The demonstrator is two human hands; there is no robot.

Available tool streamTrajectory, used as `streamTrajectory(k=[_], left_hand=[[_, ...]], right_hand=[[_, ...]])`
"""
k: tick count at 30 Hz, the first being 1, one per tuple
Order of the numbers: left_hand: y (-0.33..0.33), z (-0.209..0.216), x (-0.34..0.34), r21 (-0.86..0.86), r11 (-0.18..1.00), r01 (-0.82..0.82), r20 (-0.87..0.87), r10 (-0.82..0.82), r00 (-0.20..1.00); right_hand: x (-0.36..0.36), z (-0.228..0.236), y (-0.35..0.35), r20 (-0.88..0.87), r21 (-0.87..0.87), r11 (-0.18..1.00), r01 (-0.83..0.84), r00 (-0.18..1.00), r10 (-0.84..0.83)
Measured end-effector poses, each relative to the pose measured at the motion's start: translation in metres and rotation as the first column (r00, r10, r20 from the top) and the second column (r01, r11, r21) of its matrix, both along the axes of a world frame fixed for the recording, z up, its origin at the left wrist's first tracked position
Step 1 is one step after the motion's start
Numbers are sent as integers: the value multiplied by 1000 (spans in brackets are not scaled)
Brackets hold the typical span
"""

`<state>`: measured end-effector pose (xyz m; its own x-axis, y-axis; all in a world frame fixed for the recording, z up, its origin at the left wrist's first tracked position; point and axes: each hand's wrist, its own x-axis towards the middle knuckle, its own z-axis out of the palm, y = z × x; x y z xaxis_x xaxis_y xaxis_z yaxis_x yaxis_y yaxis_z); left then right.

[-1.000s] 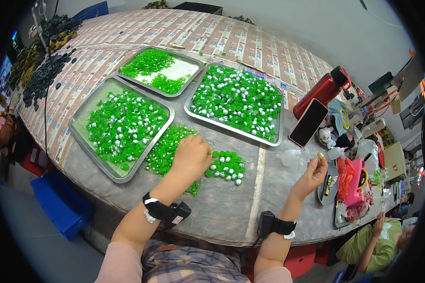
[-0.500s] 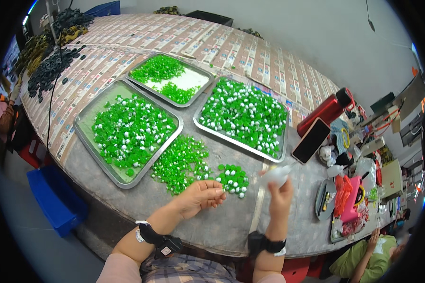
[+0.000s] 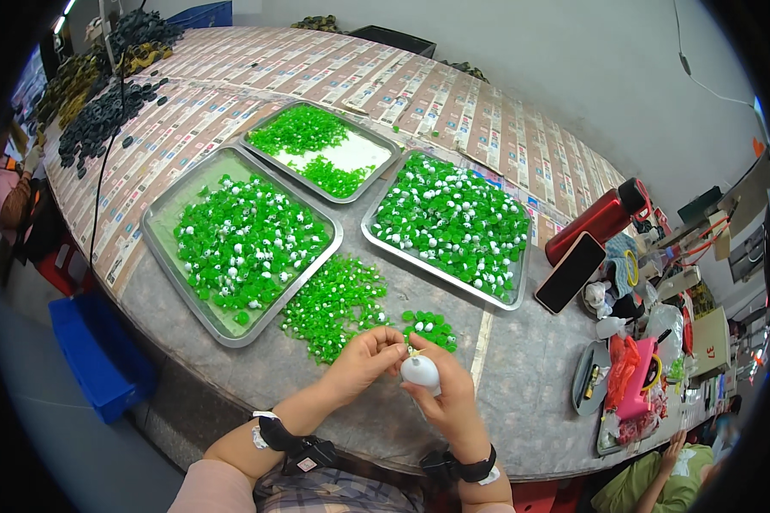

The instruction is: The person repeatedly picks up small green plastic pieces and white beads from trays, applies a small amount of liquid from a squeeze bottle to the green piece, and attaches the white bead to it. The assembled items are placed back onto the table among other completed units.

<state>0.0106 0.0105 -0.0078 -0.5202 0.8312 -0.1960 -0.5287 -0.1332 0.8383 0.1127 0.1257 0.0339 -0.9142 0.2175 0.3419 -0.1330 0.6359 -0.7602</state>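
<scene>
My right hand (image 3: 449,389) is closed around a small white squeeze bottle (image 3: 422,373) with a narrow tip. The tip points up, close to the fingertips of my left hand (image 3: 364,363). Those fingers are pinched together on a small green piece (image 3: 407,344), mostly hidden by them. Just beyond my hands lie a loose heap of small green pieces (image 3: 329,303) and a smaller cluster of green and white pieces (image 3: 432,325). Farther off, a left metal tray (image 3: 158,227) and a right metal tray (image 3: 441,274) hold many green and white pieces.
A third tray (image 3: 364,156) at the back holds green bits. To the right are a red bottle (image 3: 597,221), a phone (image 3: 571,272), a grey dish (image 3: 583,389) and a pink holder (image 3: 640,385). Dark rings (image 3: 103,124) cover the far left; a person in green (image 3: 659,483) sits lower right.
My right hand has brought the white squeeze bottle left, to my left fingertips. My left hand has stayed nearly in place, still pinching. The view has shifted slightly.
</scene>
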Motion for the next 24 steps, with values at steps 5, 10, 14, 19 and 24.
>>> streamTrajectory(k=[5,10,14,19,24], left_hand=[[3,-3,2,26,989,-147,-77,149,986],[0,1,2,10,989,-149,-175,149,973],[-3,2,-2,64,993,-96,71,91,993],[-5,1,-3,127,991,35,310,-73,948],[-3,4,-1,158,979,127,371,-178,911]], right_hand=[[-2,-2,-5,-55,54,998,45,998,-42],[6,0,-3,26,-93,994,65,998,-62],[18,-16,9,-50,-423,889,177,975,-217],[25,3,27,-352,-518,775,361,736,-578],[21,20,20,-420,-517,750,412,641,-642]])
